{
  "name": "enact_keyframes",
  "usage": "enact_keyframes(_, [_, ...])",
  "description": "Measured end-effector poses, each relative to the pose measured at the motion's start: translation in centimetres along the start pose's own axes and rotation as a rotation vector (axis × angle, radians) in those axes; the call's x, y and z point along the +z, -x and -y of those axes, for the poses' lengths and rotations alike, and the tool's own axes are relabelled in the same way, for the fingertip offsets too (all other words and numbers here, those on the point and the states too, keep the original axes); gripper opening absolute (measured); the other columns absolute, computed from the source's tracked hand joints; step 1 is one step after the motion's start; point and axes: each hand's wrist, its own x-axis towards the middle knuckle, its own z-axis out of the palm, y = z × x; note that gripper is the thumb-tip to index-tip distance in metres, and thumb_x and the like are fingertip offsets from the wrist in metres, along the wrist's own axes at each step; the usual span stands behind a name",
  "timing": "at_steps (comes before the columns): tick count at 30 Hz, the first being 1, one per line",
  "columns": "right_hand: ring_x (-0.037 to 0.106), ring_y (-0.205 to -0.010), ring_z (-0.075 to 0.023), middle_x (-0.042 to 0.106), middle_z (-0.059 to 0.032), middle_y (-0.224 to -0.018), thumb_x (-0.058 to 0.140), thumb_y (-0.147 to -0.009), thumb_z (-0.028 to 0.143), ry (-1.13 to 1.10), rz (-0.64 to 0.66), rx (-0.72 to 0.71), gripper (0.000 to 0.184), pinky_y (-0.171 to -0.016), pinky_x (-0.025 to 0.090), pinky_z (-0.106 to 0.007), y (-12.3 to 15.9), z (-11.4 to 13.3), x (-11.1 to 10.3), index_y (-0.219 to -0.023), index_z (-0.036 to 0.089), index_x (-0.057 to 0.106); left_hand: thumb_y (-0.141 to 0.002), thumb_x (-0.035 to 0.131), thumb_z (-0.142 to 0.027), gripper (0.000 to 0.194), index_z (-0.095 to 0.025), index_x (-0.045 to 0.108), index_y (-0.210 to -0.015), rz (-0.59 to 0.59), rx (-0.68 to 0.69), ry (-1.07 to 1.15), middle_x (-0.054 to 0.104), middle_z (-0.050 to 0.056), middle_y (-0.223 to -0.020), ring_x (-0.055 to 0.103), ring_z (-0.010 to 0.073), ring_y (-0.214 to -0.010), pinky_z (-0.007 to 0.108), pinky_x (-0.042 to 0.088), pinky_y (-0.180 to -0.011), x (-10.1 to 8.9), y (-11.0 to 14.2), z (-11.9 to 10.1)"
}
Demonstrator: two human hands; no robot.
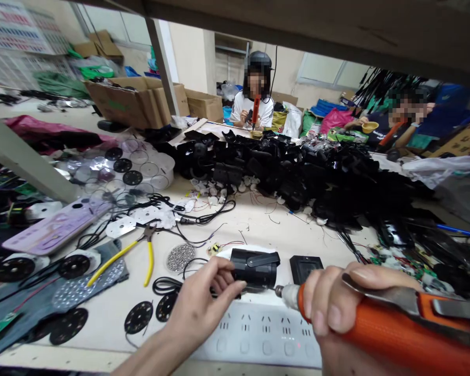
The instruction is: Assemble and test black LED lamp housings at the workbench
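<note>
My left hand closes its thumb and fingers on the left end of a black cylindrical housing with a strap-like bracket on top. My right hand is wrapped round an orange electric screwdriver, its metal nose pointing left close to the housing's lower right edge. Whether the bit touches the housing I cannot tell. Just behind the screwdriver's nose lies a square black part. A round dish of small screws stands beyond my left hand. Below the housing is a white power strip.
Yellow-handled pliers, a purple phone and black discs lie to the left. A large heap of black plastic parts spans the back. Two people sit across the bench with orange screwdrivers. A shelf beam crosses overhead.
</note>
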Motion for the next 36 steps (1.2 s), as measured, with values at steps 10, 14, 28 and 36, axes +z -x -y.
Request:
enact_keyframes(10, [0.053, -0.037, -0.0229, 0.059, 0.0004, -0.046, 0.061, -0.076, 0.060, -0.018, 0.011, 0.022, 0.032, -0.039, 0.044, -0.040, -0.5, 0.2, -1.6, -0.081, 0.029, 0.069, -0.077, 0.071, -0.034, 0.073, -0.021, 0.036, -0.141, 0.292, 0.453, -0.758, 0.045, 0.016, -0.145, 0.040, 0.0333, -0.131, 0.058, 0.026, -0.109, -1.3, -6.1, 2.4])
enact_keyframes(14, [0.056, -0.039, -0.0225, 0.060, 0.0002, -0.049, 0.057, -0.080, 0.057, -0.026, 0.042, 0.028, 0.032, -0.040, 0.047, -0.040, -0.7, 0.4, -2.2, -0.085, 0.028, 0.069, -0.072, 0.071, -0.024, 0.073, -0.023, 0.038, -0.137, 0.248, 0.361, -0.689, 0.049, 0.013, -0.138, 0.044, 0.0310, -0.125, 0.049, 0.038, -0.104, -0.5, -8.7, 2.8])
enact_keyframes(28, [0.056, -0.045, -0.0185, 0.063, -0.0005, -0.054, 0.055, -0.085, 0.056, -0.028, 0.065, -0.123, 0.033, -0.046, 0.047, -0.034, -0.6, 0.1, -1.2, -0.095, 0.030, 0.072, -0.077, 0.065, -0.046, 0.037, -0.024, 0.060, -0.107, 0.493, -0.163, -0.244, 0.063, -0.002, -0.081, 0.059, 0.0187, -0.076, 0.026, 0.041, -0.066, -2.7, -6.7, -0.3])
enact_keyframes(36, [0.056, -0.052, -0.0213, 0.064, -0.0037, -0.061, 0.045, -0.070, 0.083, -0.071, 0.072, -0.094, 0.072, -0.052, 0.047, -0.039, -1.1, -2.7, 0.3, -0.099, 0.023, 0.071, -0.081, 0.065, -0.033, 0.038, -0.023, 0.057, -0.117, 0.395, 0.220, -0.312, 0.057, 0.007, -0.116, 0.053, 0.0239, -0.108, 0.038, 0.042, -0.095, -1.8, -5.2, 0.0])
